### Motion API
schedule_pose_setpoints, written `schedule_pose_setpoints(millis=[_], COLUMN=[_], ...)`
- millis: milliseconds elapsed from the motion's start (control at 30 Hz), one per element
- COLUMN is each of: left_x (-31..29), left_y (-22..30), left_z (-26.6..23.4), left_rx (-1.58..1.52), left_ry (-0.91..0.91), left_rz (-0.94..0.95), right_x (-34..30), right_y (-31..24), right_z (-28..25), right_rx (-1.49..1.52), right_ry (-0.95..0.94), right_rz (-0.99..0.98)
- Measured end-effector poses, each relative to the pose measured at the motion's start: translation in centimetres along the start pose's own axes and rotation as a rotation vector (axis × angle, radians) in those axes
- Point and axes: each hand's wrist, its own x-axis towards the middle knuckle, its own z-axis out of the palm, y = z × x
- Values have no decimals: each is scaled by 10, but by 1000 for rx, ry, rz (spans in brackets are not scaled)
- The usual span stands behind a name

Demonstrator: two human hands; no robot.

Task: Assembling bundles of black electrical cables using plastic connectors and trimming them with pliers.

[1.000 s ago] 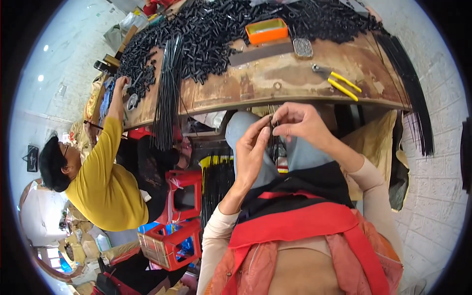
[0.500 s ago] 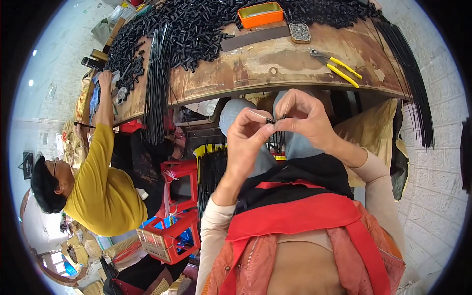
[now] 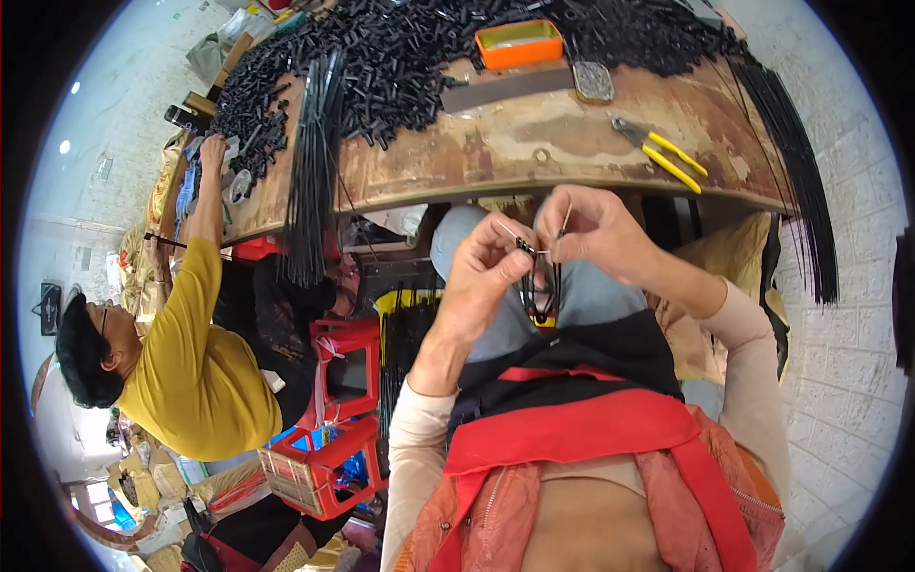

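Above my lap, my left hand (image 3: 488,272) pinches a small black fitting (image 3: 523,246) between thumb and fingertips. My right hand (image 3: 596,236) is just to its right, thumb and fingers closed on a thin black strand (image 3: 559,267) that hangs down below. A short gap lies between the two pinches, with a fine pale piece bridging it. Thin pale slivers also stick up at the fingertips; whether they are wire or pins I cannot tell. The lower ends of the dark strands come together in front of my knees.
On the wooden table (image 3: 496,157) lie a heap of black tubular parts (image 3: 381,86), an orange tin (image 3: 519,45), a small box of metal bits (image 3: 593,82) and yellow-handled pliers (image 3: 667,157). Bundles of black rods (image 3: 310,181) overhang its edge. A co-worker (image 3: 205,391) reaches over at the left.
My hands have drawn slightly apart, and the dark strands between them show more plainly. The table sits a little lower in the view. The co-worker's outstretched arm has hardly moved.
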Motion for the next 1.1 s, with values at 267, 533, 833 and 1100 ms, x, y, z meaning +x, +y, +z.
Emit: schedule_pose_setpoints(millis=[267,533,833,1100], left_x=[-4,15,26,21], left_y=[-4,5,9,6], left_z=[-25,-54,-59,-52], left_rx=[67,171,129,125], left_ry=[141,349,295,266], left_rz=[61,101,29,39], right_x=[18,155,277,187], right_y=[-6,-35,-18,-45], right_z=[6,-90,-198,-91], right_rx=[-356,-1358,-2434,-1416], right_ry=[121,87,-10,95], right_rz=[-103,-187,-589,-383])
